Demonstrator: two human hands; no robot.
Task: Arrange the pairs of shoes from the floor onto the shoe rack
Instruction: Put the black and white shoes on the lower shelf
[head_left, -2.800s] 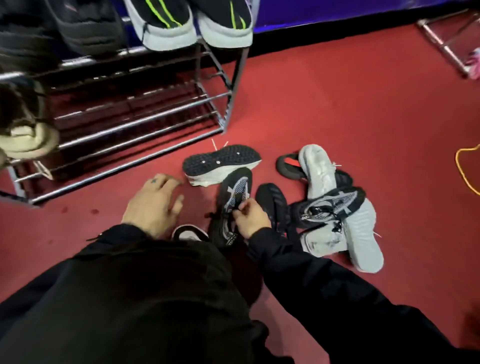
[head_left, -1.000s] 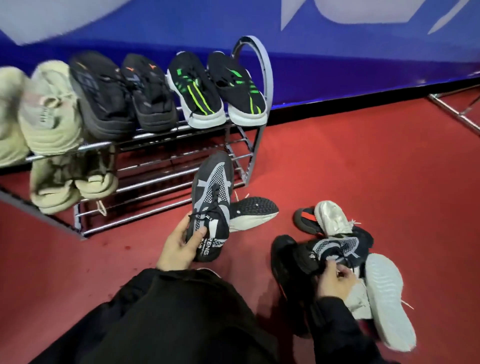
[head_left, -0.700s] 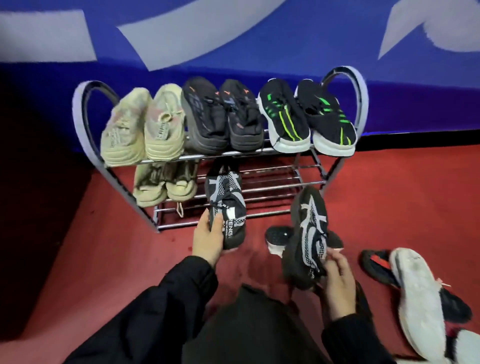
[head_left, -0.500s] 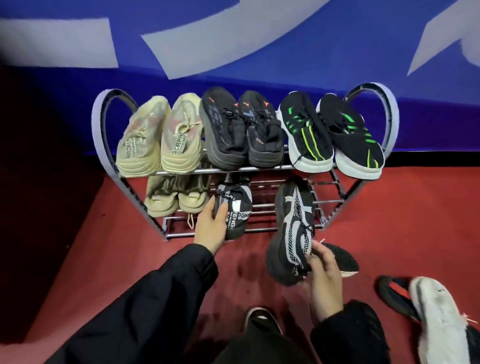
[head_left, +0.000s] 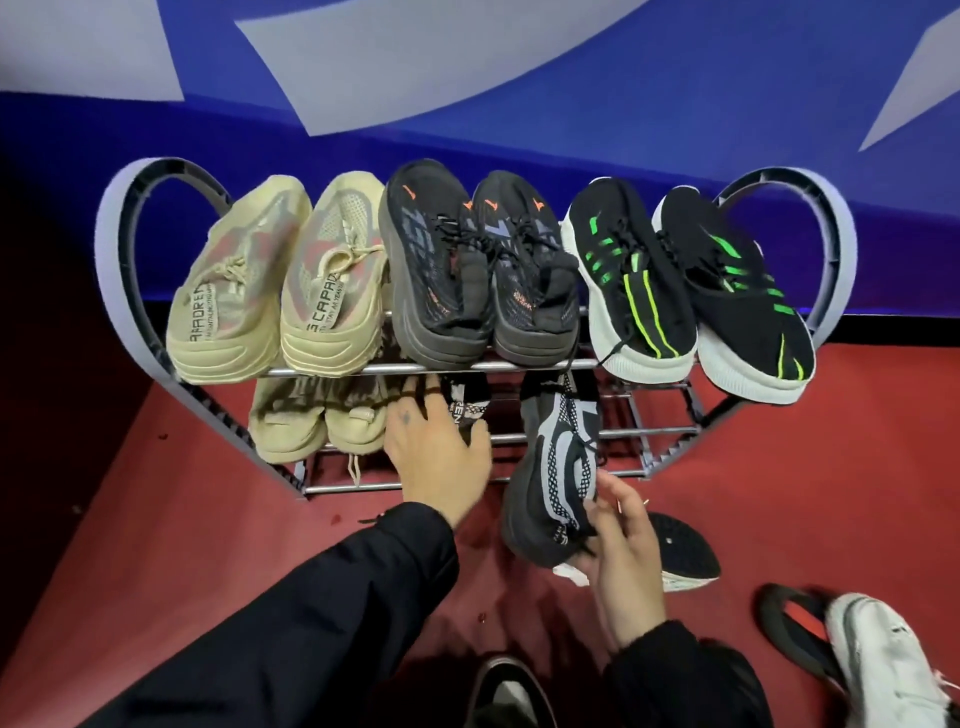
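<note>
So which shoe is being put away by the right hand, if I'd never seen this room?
Find the metal shoe rack against the blue wall. Its top shelf is full; look at the lower shelf's open middle. There the right hand has a grip on the heel of a black sneaker with grey-white woven stripes, toe pointing into the rack, unlike the beige pair already resting there.

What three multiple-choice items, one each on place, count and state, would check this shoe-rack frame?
1. Where is the left hand pushing its black-and-white patterned knit sneaker?
A. top shelf B. lower shelf C. floor
2. How many shoes sit on the top shelf of the grey metal shoe rack?
A. four B. five C. six
3. The right hand is:
A. gripping the matching black-and-white sneaker B. empty C. resting on the floor

1 B, under the top rail. 2 C, three pairs. 3 A, fingers wrap its heel.
</note>
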